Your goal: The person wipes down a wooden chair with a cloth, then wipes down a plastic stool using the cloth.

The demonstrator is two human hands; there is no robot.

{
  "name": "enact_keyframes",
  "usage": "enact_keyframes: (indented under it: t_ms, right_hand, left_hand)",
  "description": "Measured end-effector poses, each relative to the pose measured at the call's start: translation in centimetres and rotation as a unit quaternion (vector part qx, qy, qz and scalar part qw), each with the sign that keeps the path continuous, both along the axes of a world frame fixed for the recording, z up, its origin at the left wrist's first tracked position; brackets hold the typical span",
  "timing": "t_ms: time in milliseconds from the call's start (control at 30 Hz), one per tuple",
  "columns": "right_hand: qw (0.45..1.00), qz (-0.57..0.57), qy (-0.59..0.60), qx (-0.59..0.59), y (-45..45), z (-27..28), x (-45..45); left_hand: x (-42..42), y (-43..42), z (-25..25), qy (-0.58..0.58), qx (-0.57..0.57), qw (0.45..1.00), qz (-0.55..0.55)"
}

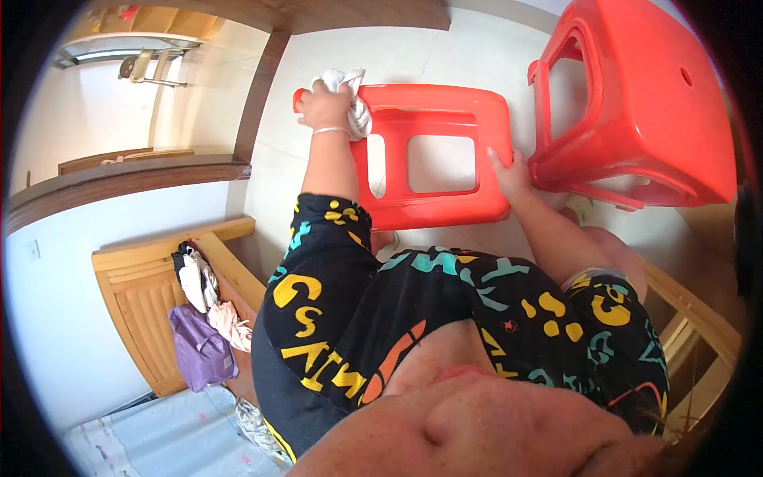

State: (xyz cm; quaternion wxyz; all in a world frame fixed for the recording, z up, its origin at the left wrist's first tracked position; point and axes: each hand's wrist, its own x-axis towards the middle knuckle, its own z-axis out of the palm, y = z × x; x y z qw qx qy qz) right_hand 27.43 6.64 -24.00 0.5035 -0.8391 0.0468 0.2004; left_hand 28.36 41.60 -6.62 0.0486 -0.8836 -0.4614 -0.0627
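A red plastic stool (433, 215) is in front of me, its hollow frame with a large opening turned up towards my view. My left hand (326, 107) is closed on a white cloth (359, 119) and presses it against the stool's left end. Part of the cloth is hidden under the fingers. At the stool's right end, my right hand (511, 173) grips the edge, thumb on the near face and the other fingers mostly out of sight. Close to the right hand stands a second, larger-looking red stool (660, 103), tilted in view.
Pale floor tiles (278, 167) lie under the stools. To the left are a dark wooden door frame (258, 103) and a wooden headboard (143, 318) with clothes and a purple bag (199, 346). Wooden furniture (691, 310) is at the right.
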Motion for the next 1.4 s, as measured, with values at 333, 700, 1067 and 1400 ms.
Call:
enact_keyframes:
  t_ms: [333,700,1067,1400]
  right_hand:
    - [0.998,-0.013,-0.064,-0.009,0.3,-2.6,0.5]
    - [0.966,0.095,0.010,0.242,-3.5,0.0,1.4]
    - [0.945,0.186,-0.142,0.227,-4.2,-1.2,2.4]
    - [0.940,0.178,0.242,0.163,-3.8,2.7,1.6]
  left_hand:
    - [-7.5,6.8,-3.2,-0.307,-0.480,0.816,0.094]
    - [-9.6,4.6,0.2,-0.275,-0.670,0.681,0.110]
    - [-15.3,3.5,-0.2,-0.369,-0.573,0.725,-0.105]
    - [-22.8,3.2,-7.0,-0.301,-0.484,0.821,-0.035]
